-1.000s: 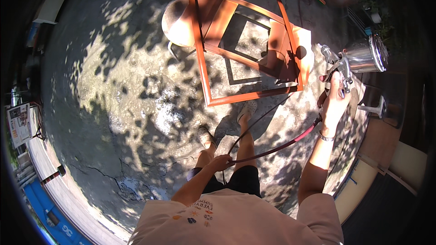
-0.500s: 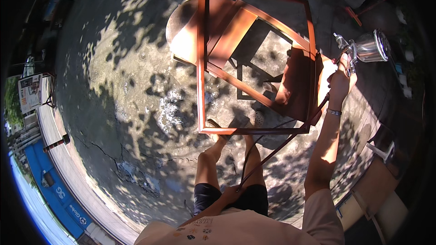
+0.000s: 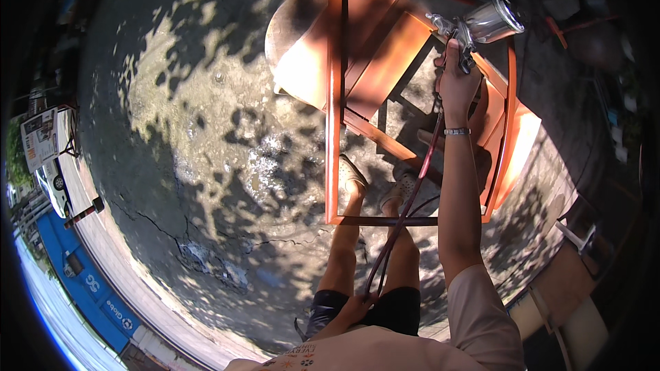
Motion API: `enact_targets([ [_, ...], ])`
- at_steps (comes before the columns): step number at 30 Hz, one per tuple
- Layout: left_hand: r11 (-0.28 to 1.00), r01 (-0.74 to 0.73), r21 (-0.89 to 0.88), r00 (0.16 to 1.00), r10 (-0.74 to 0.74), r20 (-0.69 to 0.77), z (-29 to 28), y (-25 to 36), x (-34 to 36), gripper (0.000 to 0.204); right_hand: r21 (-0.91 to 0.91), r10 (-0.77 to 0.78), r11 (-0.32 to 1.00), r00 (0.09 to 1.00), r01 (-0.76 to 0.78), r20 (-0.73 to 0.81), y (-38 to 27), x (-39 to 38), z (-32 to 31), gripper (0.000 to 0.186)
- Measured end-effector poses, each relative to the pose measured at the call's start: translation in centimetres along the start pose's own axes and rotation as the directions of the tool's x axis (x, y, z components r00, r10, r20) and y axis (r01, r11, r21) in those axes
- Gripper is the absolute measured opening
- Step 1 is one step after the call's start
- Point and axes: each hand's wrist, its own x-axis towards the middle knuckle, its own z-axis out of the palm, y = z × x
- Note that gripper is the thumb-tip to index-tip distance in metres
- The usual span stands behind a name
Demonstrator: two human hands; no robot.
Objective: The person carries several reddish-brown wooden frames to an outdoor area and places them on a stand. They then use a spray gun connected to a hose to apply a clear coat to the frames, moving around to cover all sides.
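My right hand [image 3: 457,86] is closed round the handle of a silver spray gun [image 3: 454,27] with a metal cup [image 3: 496,19] on it. It is over the right half of a reddish-brown wooden frame [image 3: 335,103], near the far rail, with the gun's nozzle toward the left. From the gun a dark red hose [image 3: 430,158] runs down past the frame's near rail. At my lap my left hand [image 3: 356,308] is closed on that hose. Below the frame are orange-brown wooden panels [image 3: 392,55], partly hidden by my right hand and the gun.
A round-edged board [image 3: 295,31] lies at the far left of the panels. My feet in clogs [image 3: 352,172] stand by the near rail on cracked, sun-dappled concrete [image 3: 206,199]. A red-handled tool [image 3: 557,31] lies far right; a signboard [image 3: 41,139] and white vehicle [image 3: 56,182] are far left.
My right hand has carried the spray gun leftward and slightly away, from beside the frame to over it. The frame sits farther right in view. A white vehicle has appeared at the left.
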Motion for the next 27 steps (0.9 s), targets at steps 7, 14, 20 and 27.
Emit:
enact_targets([
  [7, 0.998, 0.038, 0.048, 0.997, -0.041, 0.071, -2.4, 1.0, -0.6, 0.045, 0.186, 0.079, 0.972, 0.947, -0.142, 0.311, -3.9, -4.5, 7.4, 0.029],
  [14, 0.999, 0.017, 0.044, 0.994, -0.022, 0.111, -1.9, 1.6, -0.3, 0.056, -0.030, -0.226, 0.973, 0.969, 0.230, 0.099, -1.4, -0.3, 7.7, 0.036],
  [20, 0.998, 0.014, 0.069, 0.995, -0.021, 0.093, -0.5, 5.7, -0.4, 0.055, -0.120, -0.281, 0.951, 0.958, 0.286, 0.062, 1.4, 3.9, 2.7, 0.041],
  [27, 0.989, 0.011, 0.145, 0.996, -0.024, 0.085, 3.2, 9.5, 0.3, 0.052, -0.154, -0.155, 0.976, 0.988, 0.152, -0.008, 2.4, 8.4, -5.7, 0.034],
])
